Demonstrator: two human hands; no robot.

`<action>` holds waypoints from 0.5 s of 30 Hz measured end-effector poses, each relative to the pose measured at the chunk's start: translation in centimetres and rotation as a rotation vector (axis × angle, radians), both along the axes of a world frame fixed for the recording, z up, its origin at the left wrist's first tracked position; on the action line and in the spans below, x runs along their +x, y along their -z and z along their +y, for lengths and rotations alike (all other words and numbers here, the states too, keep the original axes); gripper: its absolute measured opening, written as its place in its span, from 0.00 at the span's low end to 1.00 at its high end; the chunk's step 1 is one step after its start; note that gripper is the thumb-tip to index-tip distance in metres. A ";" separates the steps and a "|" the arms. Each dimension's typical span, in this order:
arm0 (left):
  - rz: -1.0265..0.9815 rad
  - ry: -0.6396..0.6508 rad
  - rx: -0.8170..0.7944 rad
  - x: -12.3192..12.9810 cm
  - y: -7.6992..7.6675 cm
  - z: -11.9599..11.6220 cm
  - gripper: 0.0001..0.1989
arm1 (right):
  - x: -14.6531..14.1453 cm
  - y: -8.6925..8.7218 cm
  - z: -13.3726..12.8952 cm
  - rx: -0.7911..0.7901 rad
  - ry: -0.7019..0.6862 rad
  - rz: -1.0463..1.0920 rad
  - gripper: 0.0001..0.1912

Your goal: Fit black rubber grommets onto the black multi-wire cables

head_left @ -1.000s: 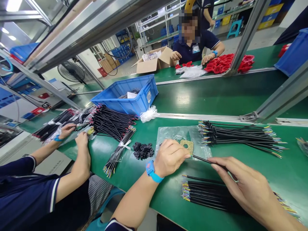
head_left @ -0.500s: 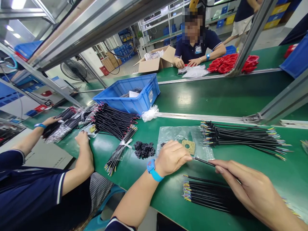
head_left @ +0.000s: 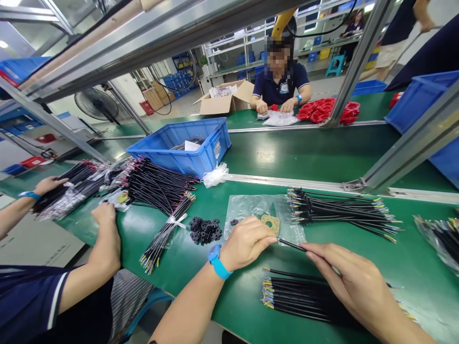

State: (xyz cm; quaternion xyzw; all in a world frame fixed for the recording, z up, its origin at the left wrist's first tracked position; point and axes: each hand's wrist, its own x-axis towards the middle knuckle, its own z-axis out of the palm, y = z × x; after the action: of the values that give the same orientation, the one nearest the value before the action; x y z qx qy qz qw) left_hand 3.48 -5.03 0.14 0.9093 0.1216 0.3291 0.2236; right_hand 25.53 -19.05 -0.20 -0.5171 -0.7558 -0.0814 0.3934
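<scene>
My left hand [head_left: 248,242], with a blue wristband, pinches one end of a thin black cable [head_left: 292,244] above a clear plastic bag [head_left: 247,204]. Further along the same cable, the fingers of my right hand [head_left: 353,272] are closed on it. Just behind my left fingertips a yellow sponge-like square with a round hole [head_left: 275,224] lies on the bag. Small black parts [head_left: 206,230] are heaped left of my left hand. A row of black cables with coloured wire ends [head_left: 297,297] lies below my hands, partly hidden by my right hand. Another cable bundle [head_left: 337,210] rests behind them.
A blue bin [head_left: 179,157] stands at the back left, beside black cables with red ends [head_left: 154,184]. A tied cable bundle [head_left: 168,232] lies left. A co-worker's hands [head_left: 105,215] are at the far left. Another person sits opposite, near red items [head_left: 315,111]. A metal post [head_left: 398,153] slants at right.
The view has shifted, so the table and its items appear further left, with more cables showing at the right. Both my hands keep hold of the cable.
</scene>
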 end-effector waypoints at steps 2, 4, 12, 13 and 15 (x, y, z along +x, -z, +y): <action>-0.010 0.012 -0.102 -0.2 -0.2 0.2 0.18 | 0.0 0.2 0.1 0.022 0.012 -0.049 0.08; -0.019 0.009 -0.187 -0.4 -0.4 0.4 0.14 | -0.1 0.3 0.1 0.023 0.020 -0.076 0.09; -0.005 0.011 -0.317 -1.2 -0.7 0.7 0.11 | -0.3 0.3 0.2 -0.002 -0.005 -0.047 0.09; 0.004 0.022 -0.321 -1.2 -0.7 0.8 0.12 | -0.4 0.3 0.2 -0.008 -0.008 -0.040 0.09; 0.020 0.029 -0.294 -1.3 -0.7 0.8 0.15 | -0.3 0.2 0.3 -0.025 -0.018 -0.019 0.09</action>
State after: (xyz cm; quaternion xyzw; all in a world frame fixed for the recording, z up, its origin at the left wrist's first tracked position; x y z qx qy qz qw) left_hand 2.22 -4.18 0.84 0.8716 0.1578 0.2953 0.3579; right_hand 25.21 -18.77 -0.44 -0.5142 -0.7652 -0.0734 0.3803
